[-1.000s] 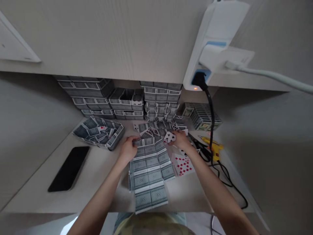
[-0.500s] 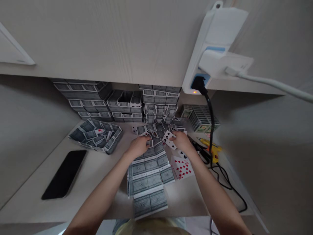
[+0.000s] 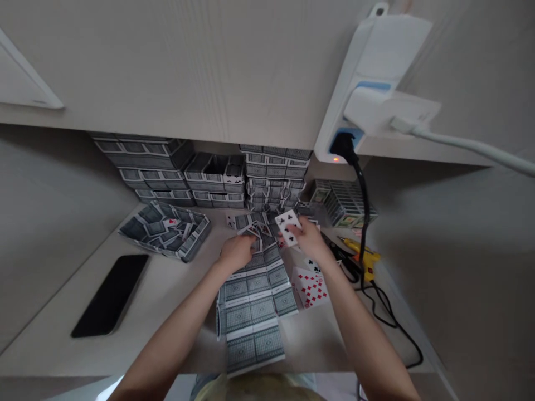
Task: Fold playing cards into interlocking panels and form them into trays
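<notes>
My right hand (image 3: 310, 240) pinches a playing card (image 3: 288, 224) with black clubs on its face, raised above the cards behind it. My left hand (image 3: 237, 252) is curled at the far part of a panel of joined playing cards (image 3: 254, 309), thumb and index finger at a white card edge; its other fingers are hidden. The panel's grey patterned backs face up, and its near end reaches the table's front edge. Loose cards with red diamonds (image 3: 311, 288) lie face up beneath my right forearm.
A box made of cards (image 3: 196, 236) holds loose cards, left of my hands. Card-built boxes (image 3: 159, 179) stack at the back. A black phone (image 3: 111, 295) lies at left. At right are a yellow glue gun (image 3: 368, 259), cased decks (image 3: 346, 203) and a power strip (image 3: 346, 111) with cables.
My right hand has lifted the clubs card slightly up and away, turning it more upright. My left hand stays nearly in place on the panel. The whole view has shifted a little.
</notes>
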A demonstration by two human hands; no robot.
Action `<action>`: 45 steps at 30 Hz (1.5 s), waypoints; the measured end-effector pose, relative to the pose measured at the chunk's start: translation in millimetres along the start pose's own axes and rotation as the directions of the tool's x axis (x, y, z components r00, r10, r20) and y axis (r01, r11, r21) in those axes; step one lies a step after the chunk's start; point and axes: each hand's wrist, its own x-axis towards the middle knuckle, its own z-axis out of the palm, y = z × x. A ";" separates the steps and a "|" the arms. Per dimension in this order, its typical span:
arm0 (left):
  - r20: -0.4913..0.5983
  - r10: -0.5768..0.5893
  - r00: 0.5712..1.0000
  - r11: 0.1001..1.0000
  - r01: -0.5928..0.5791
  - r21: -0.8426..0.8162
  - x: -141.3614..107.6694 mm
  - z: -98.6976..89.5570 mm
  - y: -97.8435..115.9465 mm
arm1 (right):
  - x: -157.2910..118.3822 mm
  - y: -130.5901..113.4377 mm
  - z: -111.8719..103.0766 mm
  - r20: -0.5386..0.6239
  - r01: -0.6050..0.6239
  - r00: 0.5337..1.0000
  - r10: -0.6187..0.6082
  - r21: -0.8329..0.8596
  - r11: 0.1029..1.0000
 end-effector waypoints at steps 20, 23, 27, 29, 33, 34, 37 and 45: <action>-0.035 0.070 0.997 0.997 -0.069 0.036 -0.8 6.2 -9.3 | -5.1 10.4 39.9 0.297 0.271 0.933 -0.204 -0.205 0.941; -0.027 0.064 0.998 0.998 -0.063 0.027 -1.1 5.3 -9.0 | -2.5 14.1 42.2 0.248 0.272 0.943 -0.221 -0.198 0.942; -0.007 0.043 0.999 0.998 -0.043 0.043 -1.2 4.7 -7.8 | 0.4 22.0 48.8 0.196 0.240 0.956 -0.216 -0.108 0.965; -0.009 0.035 0.999 0.998 -0.035 0.055 -1.1 4.8 -7.3 | 1.3 25.6 51.3 0.185 0.233 0.957 -0.222 -0.039 0.972; -0.016 0.040 0.999 0.998 -0.039 0.053 -1.2 4.9 -7.6 | 2.0 30.5 53.4 0.203 0.169 0.961 -0.186 0.097 0.981; -0.018 0.042 0.999 0.998 -0.041 0.052 -1.2 4.9 -7.8 | 2.1 31.5 53.7 0.214 0.141 0.963 -0.165 0.124 0.982; -0.019 0.056 0.998 0.997 -0.055 0.050 -1.3 4.7 -8.3 | 2.5 34.3 55.1 0.242 0.074 0.963 -0.118 0.185 0.980; -0.012 0.036 0.999 0.997 -0.035 0.066 -1.1 5.1 -8.0 | 3.0 38.8 56.4 0.261 0.064 0.955 -0.140 0.282 0.957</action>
